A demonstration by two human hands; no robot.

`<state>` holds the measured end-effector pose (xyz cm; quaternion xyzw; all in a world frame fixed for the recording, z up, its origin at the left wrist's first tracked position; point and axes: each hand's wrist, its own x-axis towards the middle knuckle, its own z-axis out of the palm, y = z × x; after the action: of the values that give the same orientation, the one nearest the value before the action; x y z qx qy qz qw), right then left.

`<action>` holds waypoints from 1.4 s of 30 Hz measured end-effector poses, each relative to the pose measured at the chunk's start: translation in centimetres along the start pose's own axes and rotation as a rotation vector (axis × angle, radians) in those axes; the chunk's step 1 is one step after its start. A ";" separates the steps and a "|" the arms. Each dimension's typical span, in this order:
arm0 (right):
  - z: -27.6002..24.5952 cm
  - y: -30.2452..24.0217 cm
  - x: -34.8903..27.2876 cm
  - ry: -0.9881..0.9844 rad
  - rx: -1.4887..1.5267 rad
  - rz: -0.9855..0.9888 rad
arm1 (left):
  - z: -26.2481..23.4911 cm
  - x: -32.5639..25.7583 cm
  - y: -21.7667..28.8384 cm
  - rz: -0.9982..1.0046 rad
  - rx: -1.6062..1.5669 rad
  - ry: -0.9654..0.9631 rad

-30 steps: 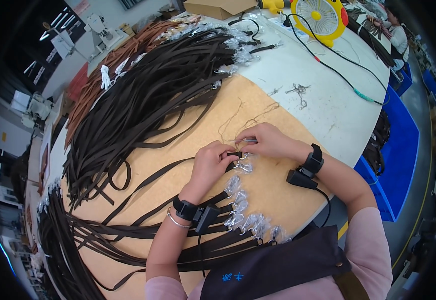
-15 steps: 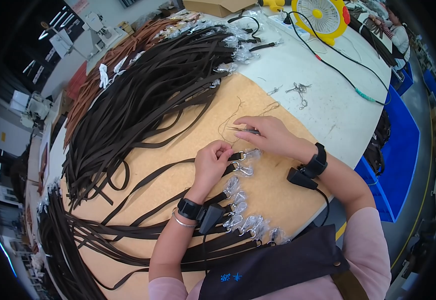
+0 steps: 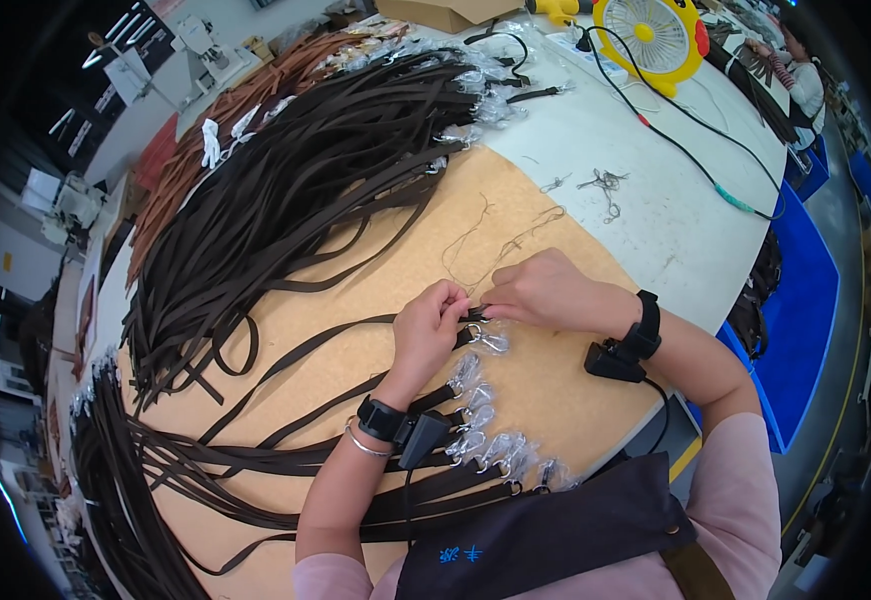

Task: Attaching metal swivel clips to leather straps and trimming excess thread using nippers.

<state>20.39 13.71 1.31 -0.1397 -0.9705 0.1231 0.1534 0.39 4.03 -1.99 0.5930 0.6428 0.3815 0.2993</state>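
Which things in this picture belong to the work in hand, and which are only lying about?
Seemingly in the work:
dark strap, at left hand and right hand
thread just beyond them
wrapped metal clips alongside

Seemingly just lying about:
yellow fan
cardboard box
white glove

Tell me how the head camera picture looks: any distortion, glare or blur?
In the head view, fisheye bending bows the edge of the white table, corners fall to black, clear wrappers throw small glints, and black straps lose detail in shadow; the left hand and right hand look fairly sharp, fingertip detail unclear.
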 end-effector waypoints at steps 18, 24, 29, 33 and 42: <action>0.6 -0.5 -0.1 0.075 0.088 0.115 | -0.4 0.0 -0.9 0.011 -0.110 -0.022; 0.8 -0.5 0.1 0.048 0.035 0.041 | 0.0 -0.1 -1.0 0.027 -0.112 0.000; 0.7 -0.7 0.2 0.057 0.065 0.063 | 0.3 0.1 -0.7 0.026 -0.069 0.014; 1.2 -0.4 0.4 0.074 0.071 0.055 | 0.4 0.6 -1.4 -0.041 -0.143 0.002; -1.5 3.6 -0.8 0.245 0.162 0.651 | -6.3 0.9 1.8 0.138 0.606 -0.160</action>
<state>22.44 17.11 1.49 -0.4425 -0.8366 0.2244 0.2321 -4.08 4.08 2.92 0.7255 0.6599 0.1439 0.1322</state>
